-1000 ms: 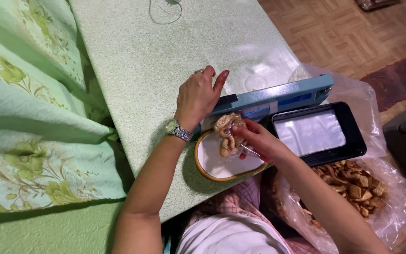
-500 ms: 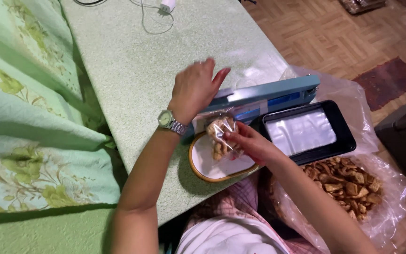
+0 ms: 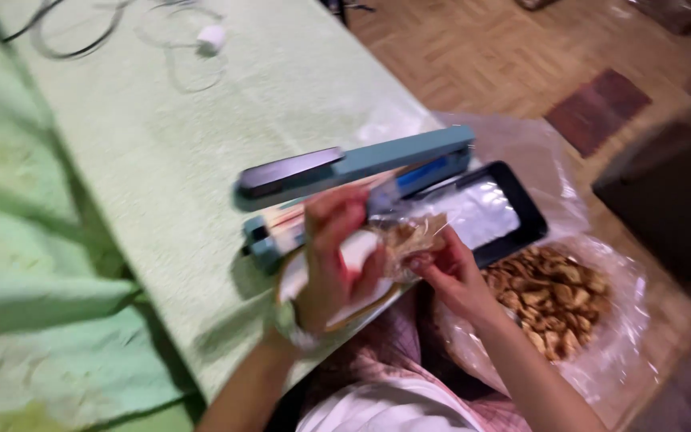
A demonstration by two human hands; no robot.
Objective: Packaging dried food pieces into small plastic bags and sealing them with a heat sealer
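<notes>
Both my hands hold a small clear bag of brown snacks (image 3: 408,237) just in front of a teal heat sealer (image 3: 353,172) whose arm is raised. My left hand (image 3: 331,256), with a watch at the wrist, grips the bag's left side. On the bag's right end, my right hand (image 3: 451,276) pinches it from below. Under my hands lies a round white plate with an orange rim (image 3: 359,310), mostly hidden.
The sealer sits on a light green table (image 3: 169,136). A black tray with a shiny inside (image 3: 497,212) lies to the right. A large clear bag of brown snacks (image 3: 549,296) rests by my lap. White cables (image 3: 193,48) lie at the table's far end.
My left hand came off the sealer's arm, which has lifted open. Both hands now hold the small bag at the sealer's front. The view has shifted and blurred.
</notes>
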